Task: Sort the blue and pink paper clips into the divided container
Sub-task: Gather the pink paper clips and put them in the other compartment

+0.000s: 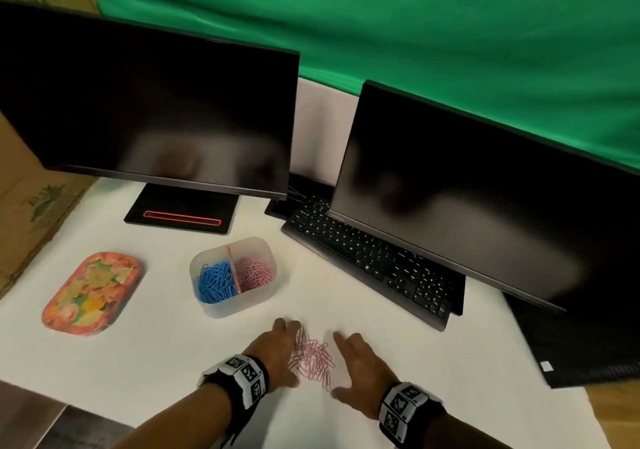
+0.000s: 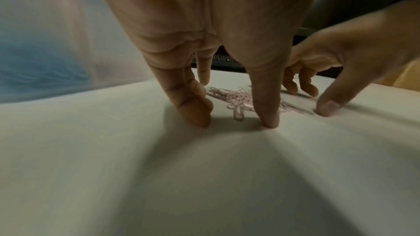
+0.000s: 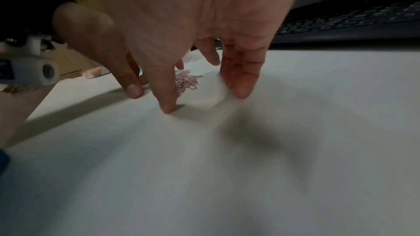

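Note:
A loose pile of pink paper clips (image 1: 313, 358) lies on the white table near its front edge. My left hand (image 1: 282, 348) stands just left of the pile and my right hand (image 1: 356, 362) just right of it, both open with straight fingers touching the table. In the left wrist view my left hand (image 2: 234, 121) has fingertips down around the pink pile (image 2: 238, 100). In the right wrist view my right hand (image 3: 204, 100) flanks the pile (image 3: 187, 82). The frosted divided container (image 1: 239, 306) stands behind, with blue clips (image 1: 214, 282) in its left half and pink clips (image 1: 252, 273) in its right half.
A floral tray (image 1: 91, 292) lies at the left. A black keyboard (image 1: 374, 258) runs diagonally at the right, under the right monitor (image 1: 485, 189). The left monitor (image 1: 149, 102) stands behind the container. Cardboard boxes (image 1: 20, 189) line the left edge.

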